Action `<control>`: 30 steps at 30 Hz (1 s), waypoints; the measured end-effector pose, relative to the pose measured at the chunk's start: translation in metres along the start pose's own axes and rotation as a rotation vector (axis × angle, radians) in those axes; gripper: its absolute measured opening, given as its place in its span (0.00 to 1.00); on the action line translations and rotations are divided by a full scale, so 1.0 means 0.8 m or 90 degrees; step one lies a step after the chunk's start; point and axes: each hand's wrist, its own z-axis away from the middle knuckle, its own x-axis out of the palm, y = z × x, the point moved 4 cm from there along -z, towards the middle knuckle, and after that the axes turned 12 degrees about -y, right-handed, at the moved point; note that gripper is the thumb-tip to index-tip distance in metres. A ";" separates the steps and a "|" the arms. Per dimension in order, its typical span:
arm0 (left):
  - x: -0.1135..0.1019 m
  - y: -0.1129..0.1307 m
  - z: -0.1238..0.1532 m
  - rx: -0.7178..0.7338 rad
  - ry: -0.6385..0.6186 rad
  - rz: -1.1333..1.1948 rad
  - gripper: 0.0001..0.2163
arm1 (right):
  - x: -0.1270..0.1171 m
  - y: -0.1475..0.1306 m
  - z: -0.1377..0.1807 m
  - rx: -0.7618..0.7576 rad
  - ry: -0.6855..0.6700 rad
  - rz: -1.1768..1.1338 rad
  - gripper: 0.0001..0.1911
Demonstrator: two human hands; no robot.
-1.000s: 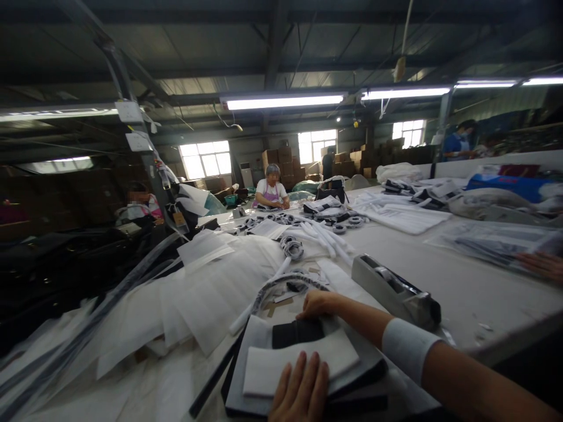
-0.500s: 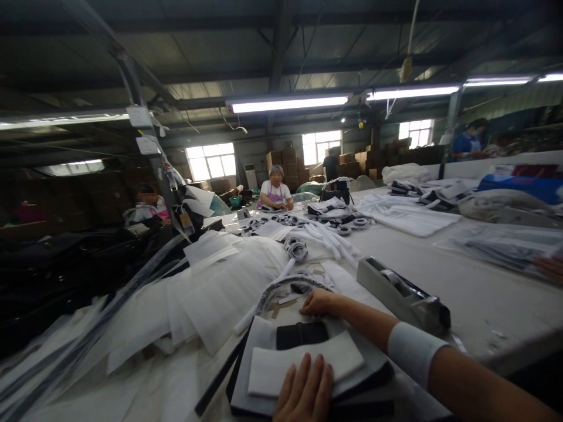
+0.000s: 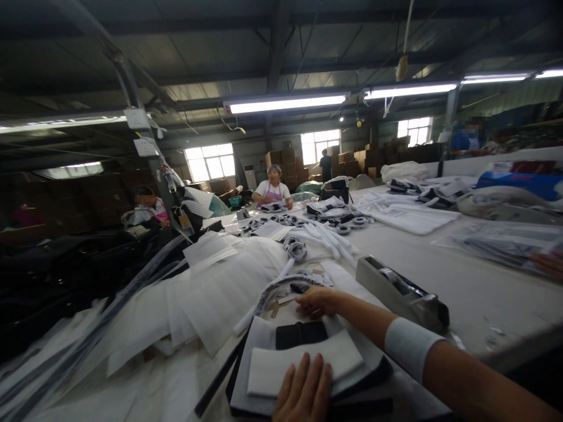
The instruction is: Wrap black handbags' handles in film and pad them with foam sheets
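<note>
My left hand [image 3: 304, 389] lies flat, fingers apart, on a folded white foam sheet [image 3: 303, 363] at the bottom of the view. The sheet wraps a flat black item [image 3: 301, 334] that sits on a white-and-black stack [image 3: 246, 381]. My right hand [image 3: 317, 302], with a white wrist band [image 3: 411, 349] on the forearm, reaches across to the far edge of the stack, fingers curled down and pressing on the wrapping. What the fingertips grip is hidden.
A grey tape dispenser [image 3: 400, 291] stands right of my right arm. White foam sheets [image 3: 220, 281] pile up on the left, with wrapped straps [image 3: 294, 248] beyond. Other workers [image 3: 272, 189] sit at the far end. Another person's hand [image 3: 548, 264] shows at the right edge.
The view shifted slightly. My hands stay on the stack, almost still.
</note>
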 end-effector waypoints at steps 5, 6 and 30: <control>0.000 0.000 0.000 0.008 0.000 0.001 0.20 | 0.004 -0.007 -0.005 -0.032 0.101 0.041 0.16; 0.001 0.000 0.001 0.009 -0.003 0.001 0.21 | 0.006 -0.009 -0.007 -0.041 0.113 0.043 0.16; -0.004 -0.002 0.004 0.022 -0.094 0.009 0.19 | 0.026 -0.020 0.181 -0.472 0.088 -0.010 0.44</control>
